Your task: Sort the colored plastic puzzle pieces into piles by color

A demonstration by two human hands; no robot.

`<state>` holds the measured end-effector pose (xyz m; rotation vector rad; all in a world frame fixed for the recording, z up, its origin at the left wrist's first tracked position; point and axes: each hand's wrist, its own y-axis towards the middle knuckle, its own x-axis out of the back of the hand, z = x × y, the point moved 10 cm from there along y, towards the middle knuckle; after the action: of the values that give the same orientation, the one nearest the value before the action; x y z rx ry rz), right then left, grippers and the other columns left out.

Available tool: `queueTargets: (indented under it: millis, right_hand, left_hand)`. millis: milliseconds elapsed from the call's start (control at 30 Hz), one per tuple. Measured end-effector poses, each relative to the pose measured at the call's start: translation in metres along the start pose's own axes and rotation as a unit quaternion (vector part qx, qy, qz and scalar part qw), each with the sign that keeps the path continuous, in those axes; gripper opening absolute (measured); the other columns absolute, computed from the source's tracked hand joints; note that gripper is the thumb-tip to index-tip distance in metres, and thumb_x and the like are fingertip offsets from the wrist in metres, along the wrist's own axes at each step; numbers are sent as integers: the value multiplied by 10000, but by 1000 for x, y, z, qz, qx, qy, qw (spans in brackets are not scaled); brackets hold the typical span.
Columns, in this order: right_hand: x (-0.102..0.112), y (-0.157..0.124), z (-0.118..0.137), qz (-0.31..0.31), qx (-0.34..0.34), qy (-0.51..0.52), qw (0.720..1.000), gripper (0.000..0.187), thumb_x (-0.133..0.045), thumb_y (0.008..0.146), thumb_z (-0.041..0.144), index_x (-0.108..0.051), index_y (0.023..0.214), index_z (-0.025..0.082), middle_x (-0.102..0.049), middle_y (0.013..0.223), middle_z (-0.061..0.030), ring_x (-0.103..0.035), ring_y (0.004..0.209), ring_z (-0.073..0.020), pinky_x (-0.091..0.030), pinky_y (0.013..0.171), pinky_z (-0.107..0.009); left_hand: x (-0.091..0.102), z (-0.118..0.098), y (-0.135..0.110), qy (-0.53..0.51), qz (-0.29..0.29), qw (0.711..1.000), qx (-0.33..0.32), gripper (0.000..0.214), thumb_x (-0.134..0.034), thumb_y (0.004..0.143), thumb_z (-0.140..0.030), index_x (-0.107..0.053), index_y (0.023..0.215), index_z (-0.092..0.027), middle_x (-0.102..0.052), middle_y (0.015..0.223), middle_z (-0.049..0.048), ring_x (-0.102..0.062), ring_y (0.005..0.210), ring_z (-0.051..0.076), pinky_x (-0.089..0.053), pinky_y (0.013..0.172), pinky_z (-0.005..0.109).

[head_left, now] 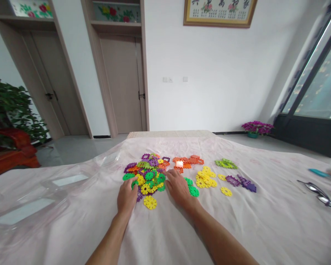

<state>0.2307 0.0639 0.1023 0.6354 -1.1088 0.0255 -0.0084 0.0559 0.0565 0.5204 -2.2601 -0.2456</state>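
Note:
A mixed heap of flat plastic interlocking pieces in green, yellow, purple and orange lies between my hands. My left hand is at its left side, thumb and fingers closed on a green notched disc. Against the right side of the heap rests my right hand, fingers stretched toward the pieces; nothing shows in its grasp. Just right of it are green discs, partly covered by the hand. A single yellow disc lies at the heap's near edge.
Sorted by colour stand orange pieces, yellow discs, lime pieces and purple pieces. Clear plastic containers lie on the left of the pale tablecloth. Glasses and a blue object are at right.

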Motion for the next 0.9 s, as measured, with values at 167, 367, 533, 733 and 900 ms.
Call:
queueTargets:
  millis: [167, 367, 533, 733, 900]
  right_hand:
    - [-14, 3, 13, 34, 9, -93, 995, 419, -616, 925, 286, -566, 1341, 302, -593, 1292, -88, -546, 1109, -262, -456, 904, -357]
    - [-24, 1, 14, 66, 32, -118, 990, 229, -642, 922, 374, -669, 1125, 271, -666, 1115, -76, -563, 1027, -261, -430, 843, -348]
    - [-22, 1, 14, 80, 37, -108, 990, 209, -498, 998, 304, -697, 992, 240, -706, 972, -82, -606, 945, -243, -414, 815, -332]
    - [5, -1, -37, -36, -79, 38, 995, 299, -414, 1015, 275, -702, 1091, 246, -733, 1084, -51, -649, 1026, -201, -445, 907, -293]
    - [27, -10, -79, -99, -158, 52, 981, 294, -440, 976, 254, -725, 1045, 234, -737, 1065, -43, -649, 1014, -206, -449, 902, -311]
  left_hand:
    - [1, -5, -1, 8, 1, 1000, -8, 344, -472, 881, -215, -669, 1163, -209, -676, 1245, 75, -591, 1196, 226, -427, 1071, 362]
    - [-2, -4, 0, 5, 11, 1000, -9, 354, -467, 879, -216, -666, 1172, -204, -666, 1252, 83, -583, 1206, 231, -417, 1083, 373]
    - [-1, -3, -1, -2, 4, 1000, -12, 348, -476, 873, -215, -667, 1164, -207, -672, 1248, 78, -587, 1203, 223, -420, 1084, 365]
    - [-2, -2, 0, -7, 10, 1000, -12, 342, -475, 877, -217, -671, 1158, -212, -674, 1247, 74, -588, 1201, 228, -424, 1081, 375]
    - [-3, -2, 0, 6, 7, 1000, -19, 355, -458, 884, -207, -667, 1170, -198, -673, 1238, 82, -586, 1201, 224, -423, 1083, 361]
